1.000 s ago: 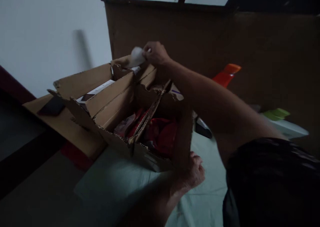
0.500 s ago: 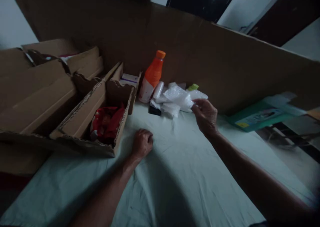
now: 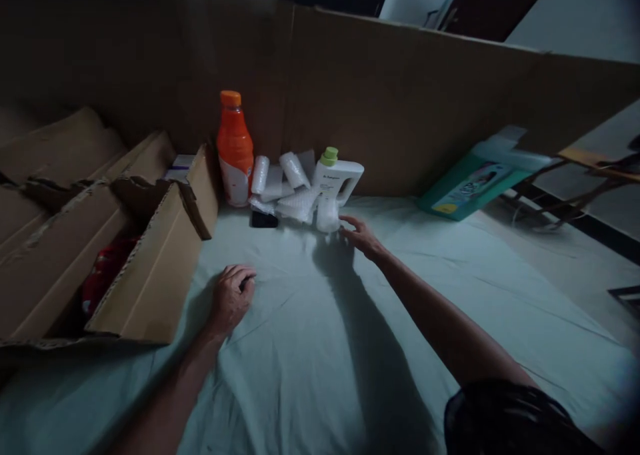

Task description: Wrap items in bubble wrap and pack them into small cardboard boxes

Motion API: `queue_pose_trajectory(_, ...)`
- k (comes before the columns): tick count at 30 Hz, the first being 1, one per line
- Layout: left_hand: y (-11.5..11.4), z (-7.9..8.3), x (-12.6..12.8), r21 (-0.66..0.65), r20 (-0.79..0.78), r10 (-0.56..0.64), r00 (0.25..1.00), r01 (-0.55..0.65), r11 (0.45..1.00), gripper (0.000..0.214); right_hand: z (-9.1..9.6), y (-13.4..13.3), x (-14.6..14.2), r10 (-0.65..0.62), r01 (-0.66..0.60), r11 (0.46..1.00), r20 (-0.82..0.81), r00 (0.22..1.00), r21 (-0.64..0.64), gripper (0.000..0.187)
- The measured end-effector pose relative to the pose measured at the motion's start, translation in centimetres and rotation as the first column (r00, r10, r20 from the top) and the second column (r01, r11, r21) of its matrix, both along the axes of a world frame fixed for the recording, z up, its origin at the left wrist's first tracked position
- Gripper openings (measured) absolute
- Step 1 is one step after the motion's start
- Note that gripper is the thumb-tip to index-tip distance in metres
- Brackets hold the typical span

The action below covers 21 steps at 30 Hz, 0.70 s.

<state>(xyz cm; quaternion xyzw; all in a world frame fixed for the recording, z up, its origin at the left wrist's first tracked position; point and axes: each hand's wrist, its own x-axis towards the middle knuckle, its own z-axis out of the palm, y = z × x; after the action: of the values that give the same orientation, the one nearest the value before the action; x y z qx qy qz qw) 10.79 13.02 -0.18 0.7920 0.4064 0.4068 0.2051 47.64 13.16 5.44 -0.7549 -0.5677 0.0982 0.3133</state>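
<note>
My left hand [image 3: 233, 296] rests on the green cloth with its fingers curled in, and no object shows in it. My right hand [image 3: 361, 236] reaches forward, thumb and fingers apart, its fingertips at the right edge of a piece of bubble wrap [image 3: 328, 215]. This piece stands in front of a white bottle with a handle and a green cap [image 3: 337, 178]. To its left lie more bubble wrap pieces [image 3: 295, 169], some rolled up. A small black object [image 3: 264, 220] sits at the front of this pile.
An orange bottle [image 3: 235, 149] stands left of the bubble wrap. Cardboard boxes [image 3: 150, 268] fill the left side, one holding a red packet [image 3: 107, 268]. A green liquid jug [image 3: 480, 181] leans at the right. A cardboard wall [image 3: 390, 108] runs along the back.
The view has swung to the right. My right hand has brought the bubble wrap piece down in front of the white bottle, and its fingers have spread. My left hand stays on the cloth.
</note>
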Motion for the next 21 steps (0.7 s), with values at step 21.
queue_pose_trajectory(21, -0.6, 3.3, 0.9, -0.125, -0.215, 0.069, 0.974, -0.097, 0.987, 0.02, 1.3, 0.3, -2.5, 0.176, -0.196, 0.98, 0.269, 0.947, 0.047, 0.037)
